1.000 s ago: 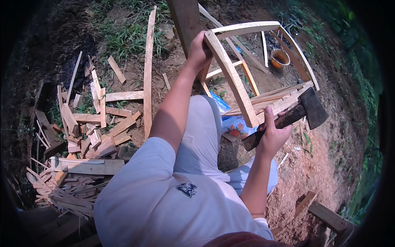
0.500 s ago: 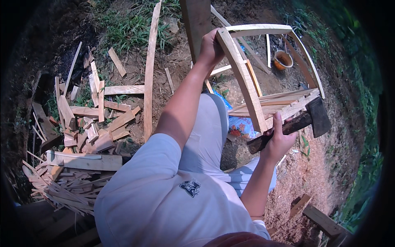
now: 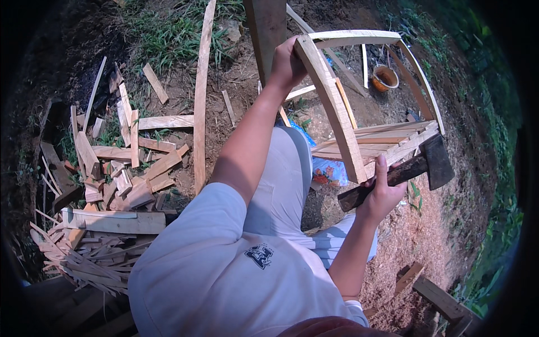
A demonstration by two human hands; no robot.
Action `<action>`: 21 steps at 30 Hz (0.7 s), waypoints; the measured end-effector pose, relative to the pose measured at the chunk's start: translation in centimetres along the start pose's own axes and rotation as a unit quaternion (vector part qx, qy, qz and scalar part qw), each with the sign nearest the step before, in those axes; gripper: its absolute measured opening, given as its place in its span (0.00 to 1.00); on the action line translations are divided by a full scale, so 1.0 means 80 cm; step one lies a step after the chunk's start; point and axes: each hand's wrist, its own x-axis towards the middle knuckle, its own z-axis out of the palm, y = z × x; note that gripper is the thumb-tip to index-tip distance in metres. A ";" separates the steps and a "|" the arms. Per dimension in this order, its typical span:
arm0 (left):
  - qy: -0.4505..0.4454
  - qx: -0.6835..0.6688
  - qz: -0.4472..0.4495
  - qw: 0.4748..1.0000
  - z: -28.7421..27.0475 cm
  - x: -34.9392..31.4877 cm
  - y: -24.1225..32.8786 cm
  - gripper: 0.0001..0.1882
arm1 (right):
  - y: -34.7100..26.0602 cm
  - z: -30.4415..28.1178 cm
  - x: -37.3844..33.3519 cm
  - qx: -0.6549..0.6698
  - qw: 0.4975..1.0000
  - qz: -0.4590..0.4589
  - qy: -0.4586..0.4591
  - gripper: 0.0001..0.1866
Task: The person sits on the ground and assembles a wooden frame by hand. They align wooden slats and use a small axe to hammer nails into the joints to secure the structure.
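A pale wooden frame [image 3: 332,101] with a slatted panel [image 3: 368,140] stands tilted in front of me. My left hand [image 3: 288,63] grips its upper near corner, fingers wrapped round the wood. By the frame's lower near corner, my right hand [image 3: 383,192] is closed round the dark wooden handle of a hatchet [image 3: 438,161]. The hatchet lies slantwise, its dark metal head to the right, close to the frame's lower rail. My right thumb points up along the frame's edge; whether it presses on the wood I cannot tell.
Loose offcuts [image 3: 151,174] and a heap of thin wood strips [image 3: 95,258] lie at the left. A long board [image 3: 202,101] stands near a thick post [image 3: 266,33]. Beyond the frame is an orange bucket [image 3: 385,78]. Beams [image 3: 441,300] lie at the lower right among wood shavings.
Both hands keep their grips, and the frame and hatchet hardly shift. The surroundings slide slightly to the left in the picture.
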 end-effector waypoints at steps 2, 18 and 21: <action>0.025 0.034 0.017 0.999 0.002 -0.003 -0.001 0.11 | -0.002 0.002 -0.001 0.002 1.000 -0.002 -0.002 0.20; 0.000 -0.080 -0.028 0.996 -0.003 -0.018 -0.008 0.18 | -0.003 0.000 -0.010 0.016 1.000 0.007 -0.003 0.18; -0.044 -0.077 -0.025 0.996 -0.009 -0.031 0.005 0.20 | -0.001 -0.024 -0.003 0.006 1.000 -0.009 0.010 0.18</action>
